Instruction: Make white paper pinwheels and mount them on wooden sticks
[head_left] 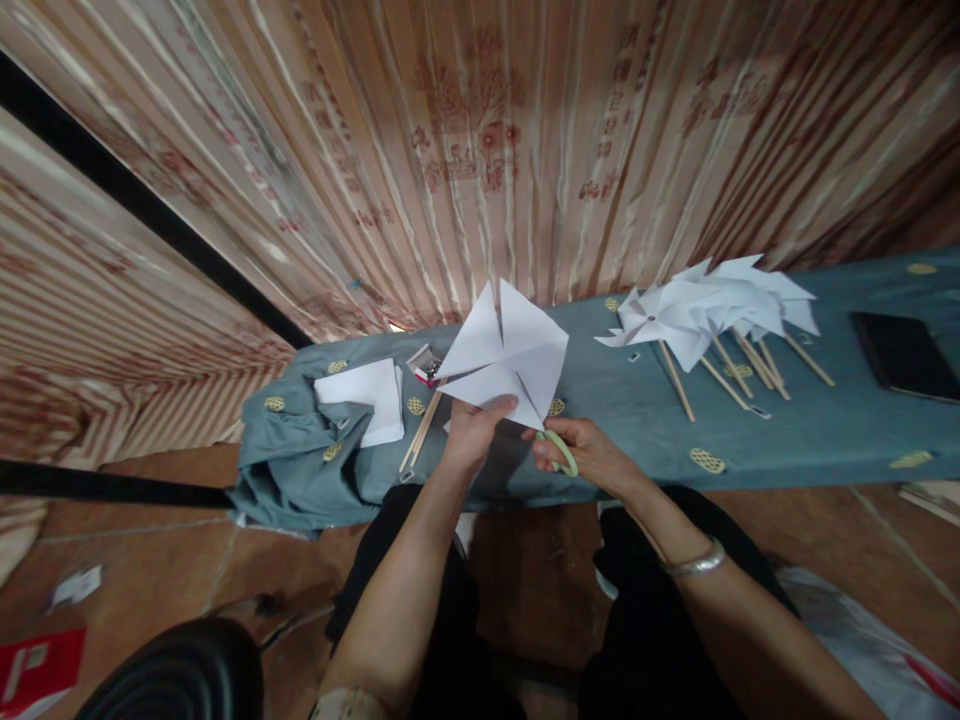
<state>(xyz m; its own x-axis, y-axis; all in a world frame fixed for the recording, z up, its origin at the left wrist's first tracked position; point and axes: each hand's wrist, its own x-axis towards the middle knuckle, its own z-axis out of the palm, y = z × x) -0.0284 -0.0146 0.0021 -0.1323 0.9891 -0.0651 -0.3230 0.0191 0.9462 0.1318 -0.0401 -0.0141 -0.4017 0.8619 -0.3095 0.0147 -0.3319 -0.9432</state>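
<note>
White paper (pixel 538 340), slit inward, sits mid-frame, pinched by the left hand (pixel 474 430); the right hand (pixel 592 452) grips green-handled scissors (pixel 564 456) below it. Cutting seems the current step; next calls for a steady sheet.

A red-patterned curtain (pixel 480 120) hangs behind the teal cloth (pixel 810 445), where a flat black device (pixel 906 356) lies far right; below, a round black seat (pixel 180 670) stands near a red packet (pixel 45 665).

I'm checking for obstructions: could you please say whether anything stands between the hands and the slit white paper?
Nothing visible does: the left hand holds the paper; the right hand holds green-handled scissors at its near corner.
</note>
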